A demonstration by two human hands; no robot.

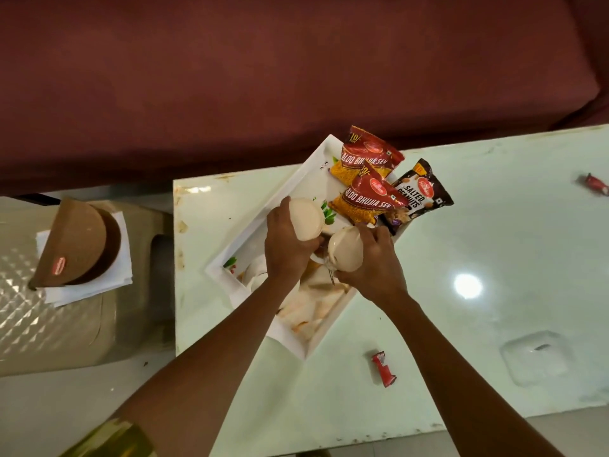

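A white rectangular tray (290,183) lies slanted on a pale green table (494,258). My left hand (285,245) grips a cream-coloured cup (306,217) above the tray. My right hand (372,262) grips a second cream cup (346,252) right beside it, with a small metal piece hanging below. At the tray's far end lie two red Aloo Bhujia Sev packets (365,156) (365,199) and a dark Salted Peanuts packet (421,192). Pale folded things (313,308) lie in the tray's near end, partly hidden by my arms.
Two small red wrapped sweets lie on the table, one near the front (384,369), one at the far right (596,184). A brown box with its lid up (79,242) rests on white paper on a beige stool at the left. A maroon sofa (296,77) runs behind.
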